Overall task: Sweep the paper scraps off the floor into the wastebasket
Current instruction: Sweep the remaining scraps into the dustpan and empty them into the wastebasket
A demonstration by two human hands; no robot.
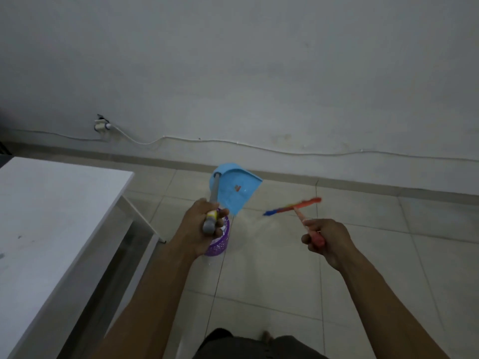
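Observation:
My left hand (pixel 199 226) grips the grey handle of a light blue dustpan (pixel 236 190). The pan is lifted and tilted, with its lower corner just above a purple perforated wastebasket (pixel 220 244) that my hand partly hides. A small red and grey scrap (pixel 237 188) clings to the pan's inner face. My right hand (pixel 325 238) holds the pink handle of a broom, its index finger stretched along it. The broom's red, yellow and blue head (pixel 291 206) hangs blurred above the floor, to the right of the pan.
A white table (pixel 51 216) fills the left side, its leg reaching the floor close to the wastebasket. A white cable (pixel 259 147) runs along the base of the grey wall from a wall socket (pixel 101 125). Pale floor tiles (pixel 272 275) spread to the right and front.

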